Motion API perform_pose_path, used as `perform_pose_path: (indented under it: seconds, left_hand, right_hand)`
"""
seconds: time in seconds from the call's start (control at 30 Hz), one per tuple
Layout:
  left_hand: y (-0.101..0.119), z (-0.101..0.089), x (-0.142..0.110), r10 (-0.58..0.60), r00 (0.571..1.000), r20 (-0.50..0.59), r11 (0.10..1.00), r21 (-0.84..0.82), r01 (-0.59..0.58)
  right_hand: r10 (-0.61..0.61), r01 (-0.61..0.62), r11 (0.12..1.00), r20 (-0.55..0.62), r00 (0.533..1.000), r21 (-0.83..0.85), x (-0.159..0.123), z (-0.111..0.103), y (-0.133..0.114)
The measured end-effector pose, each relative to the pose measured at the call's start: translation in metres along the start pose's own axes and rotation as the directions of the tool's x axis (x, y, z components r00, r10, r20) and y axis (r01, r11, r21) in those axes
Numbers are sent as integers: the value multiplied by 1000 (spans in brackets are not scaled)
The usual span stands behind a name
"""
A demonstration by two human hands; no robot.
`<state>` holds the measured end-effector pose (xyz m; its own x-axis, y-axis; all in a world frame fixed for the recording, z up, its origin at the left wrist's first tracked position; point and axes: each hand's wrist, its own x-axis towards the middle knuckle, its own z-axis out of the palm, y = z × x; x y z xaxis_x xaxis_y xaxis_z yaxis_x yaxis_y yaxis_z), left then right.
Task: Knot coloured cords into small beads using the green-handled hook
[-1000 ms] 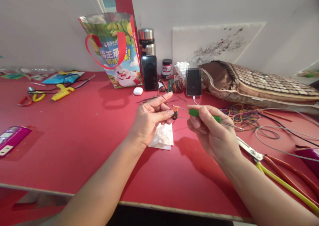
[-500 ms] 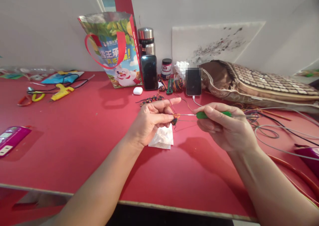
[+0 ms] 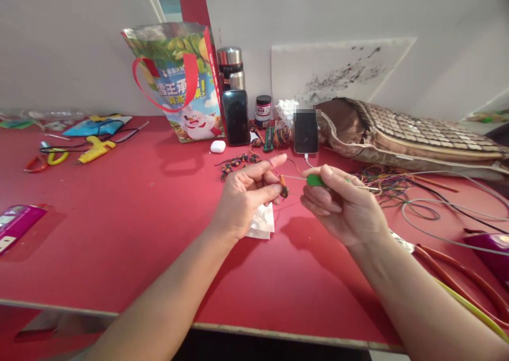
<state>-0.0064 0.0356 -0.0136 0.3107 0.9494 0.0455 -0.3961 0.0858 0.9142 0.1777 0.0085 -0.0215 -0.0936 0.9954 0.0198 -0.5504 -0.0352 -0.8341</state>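
My left hand (image 3: 251, 195) pinches a small multicoloured crochet piece (image 3: 283, 190) between thumb and fingers, its index finger stretched out with yarn over it. My right hand (image 3: 342, 204) is closed around the green handle of a crochet hook (image 3: 316, 180). The hook's thin metal shaft reaches left to the piece; its tip is too small to make out. Below my left hand lies a folded white tissue (image 3: 263, 224). Behind it rests a string of dark multicoloured crocheted bobbles (image 3: 238, 161), with a multicoloured yarn ball (image 3: 282, 137) farther back.
Along the back stand a colourful bag (image 3: 175, 85), a steel flask (image 3: 230, 67), a dark phone (image 3: 236, 118), a jar (image 3: 263, 111) and a charging phone (image 3: 306, 133). A glue gun (image 3: 96, 149) lies left. Loose yarn (image 3: 384, 183), cables and a sequined cushion (image 3: 433, 122) occupy the right.
My right hand has shifted slightly left with the hook, closer to my left hand. The crochet piece has turned a little in my left fingers. The view has shifted slightly.
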Motion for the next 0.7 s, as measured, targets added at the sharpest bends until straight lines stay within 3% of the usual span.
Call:
perform_pose_path:
  seconds: [0.1,0.2,0.57,0.7]
  left_hand:
    - [-4,4,-2,70,994,-82,997,40,-67]
    - [-5,5,-2,58,995,-82,997,46,-54]
    - [-4,7,-1,54,996,-69,998,17,-53]
    - [-4,8,-1,44,993,-109,999,16,-43]
  right_hand:
    - [-52,59,996,-94,994,74,0,10,11]
    - [-65,75,994,-127,990,75,-1,17,18]
    - [-55,61,996,-100,993,67,-1,18,15]
    - [-53,56,998,-100,994,35,-1,17,17]
